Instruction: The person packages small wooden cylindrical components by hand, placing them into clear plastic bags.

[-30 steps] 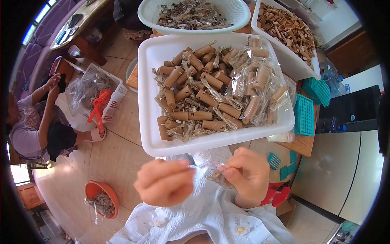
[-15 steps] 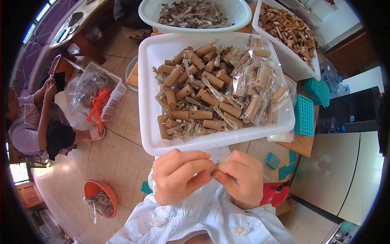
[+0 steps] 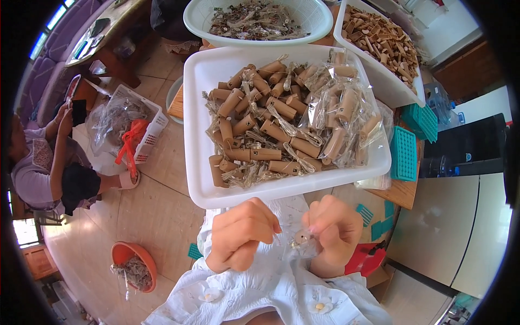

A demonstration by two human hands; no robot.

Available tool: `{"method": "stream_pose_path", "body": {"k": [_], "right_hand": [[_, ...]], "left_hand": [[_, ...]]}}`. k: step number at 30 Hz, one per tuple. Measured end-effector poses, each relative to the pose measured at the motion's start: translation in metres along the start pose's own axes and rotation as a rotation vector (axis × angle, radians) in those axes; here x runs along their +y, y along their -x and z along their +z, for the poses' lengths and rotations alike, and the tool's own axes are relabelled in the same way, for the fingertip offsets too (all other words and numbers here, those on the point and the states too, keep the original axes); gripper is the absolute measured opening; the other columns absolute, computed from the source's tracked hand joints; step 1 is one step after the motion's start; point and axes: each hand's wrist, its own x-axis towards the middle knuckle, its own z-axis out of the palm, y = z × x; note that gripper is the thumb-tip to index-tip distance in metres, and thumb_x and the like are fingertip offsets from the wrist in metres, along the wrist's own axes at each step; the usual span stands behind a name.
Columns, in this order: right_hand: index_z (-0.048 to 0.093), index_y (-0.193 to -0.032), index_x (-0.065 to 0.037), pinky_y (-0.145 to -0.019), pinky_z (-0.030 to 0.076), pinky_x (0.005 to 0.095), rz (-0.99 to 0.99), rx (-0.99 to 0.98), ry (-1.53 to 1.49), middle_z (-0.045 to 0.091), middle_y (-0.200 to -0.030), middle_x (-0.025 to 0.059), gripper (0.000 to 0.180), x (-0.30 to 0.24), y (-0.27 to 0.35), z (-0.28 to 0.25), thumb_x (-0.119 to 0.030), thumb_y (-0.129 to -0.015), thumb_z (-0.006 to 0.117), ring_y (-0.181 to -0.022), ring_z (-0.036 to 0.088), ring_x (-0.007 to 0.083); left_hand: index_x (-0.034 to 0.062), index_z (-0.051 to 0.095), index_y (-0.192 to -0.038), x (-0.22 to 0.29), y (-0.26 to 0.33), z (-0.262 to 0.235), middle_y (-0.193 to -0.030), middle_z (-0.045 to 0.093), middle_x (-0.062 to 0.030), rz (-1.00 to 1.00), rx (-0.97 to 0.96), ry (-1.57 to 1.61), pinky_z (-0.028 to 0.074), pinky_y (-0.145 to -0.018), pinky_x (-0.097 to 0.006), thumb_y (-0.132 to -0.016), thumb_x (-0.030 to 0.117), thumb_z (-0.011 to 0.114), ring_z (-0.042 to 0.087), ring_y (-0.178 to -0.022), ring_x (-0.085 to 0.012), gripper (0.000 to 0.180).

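My right hand [image 3: 337,233] pinches the edge of a small clear plastic bag [image 3: 310,250] in front of my white clothing. Something small and round shows inside the bag, too small to name. My left hand [image 3: 245,235] is beside it, a little apart, with its fingers pressed together; whatever they hold, if anything, is hidden. Just beyond both hands stands a white tub [image 3: 292,200]. It is heaped with brown cylinders [image 3: 265,154] that have thin coiled clear strands among them. Several clear plastic bags [image 3: 330,114] with such cylinders lie at its right side.
Behind the tub are a pale basin [image 3: 195,27] of tangled strands and a white bin [image 3: 379,81] of brown pieces. Teal crates [image 3: 404,154] stand at right. At left, a person [image 3: 43,162] holds a phone near a white basket [image 3: 154,132]; an orange bucket [image 3: 151,257] is below.
My hands have drawn apart from where they met. The small clear bag now shows hanging from my right hand.
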Motion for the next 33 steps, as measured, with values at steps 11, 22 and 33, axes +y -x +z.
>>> {"method": "stream_pose_path", "body": {"k": [11, 22, 33], "right_hand": [[0.058, -0.075, -0.001, -0.048, 0.03, 0.0211, 0.111, -0.122, -0.053, 0.051, -0.066, 0.0029, 0.017, 0.006, 0.001, 0.002, -0.018, -0.078, 0.063, -0.055, 0.043, 0.0085], [0.05, -0.074, -0.004, -0.052, 0.029, 0.0219, 0.407, -0.075, -0.906, 0.036, -0.065, 0.0003, 0.013, 0.017, -0.007, 0.005, -0.013, -0.084, 0.049, -0.058, 0.034, 0.0086], [0.036, -0.054, -0.009, -0.046, 0.023, 0.0225, 0.338, -0.045, -0.328, 0.032, -0.058, -0.0035, 0.031, -0.007, -0.018, -0.002, 0.0, -0.068, 0.061, -0.051, 0.028, 0.0068]], "left_hand": [[0.0, 0.057, -0.063, -0.001, -0.004, -0.003, -0.061, 0.046, -0.0053, 0.038, -0.102, -0.16, 0.038, -0.045, -0.025, -0.06, 0.01, 0.063, 0.048, -0.053, -0.0172, 0.012], [-0.0015, 0.055, -0.062, -0.007, -0.005, 0.008, -0.06, 0.044, -0.0044, 0.277, 0.029, -0.581, 0.039, -0.043, -0.025, -0.059, -0.001, 0.062, 0.05, -0.052, -0.0172, 0.007], [0.0012, 0.058, -0.067, -0.007, -0.003, 0.001, -0.06, 0.04, -0.0008, 0.369, -0.05, -0.51, 0.037, -0.042, -0.023, -0.052, 0.012, 0.078, 0.047, -0.053, -0.014, 0.027]]}}
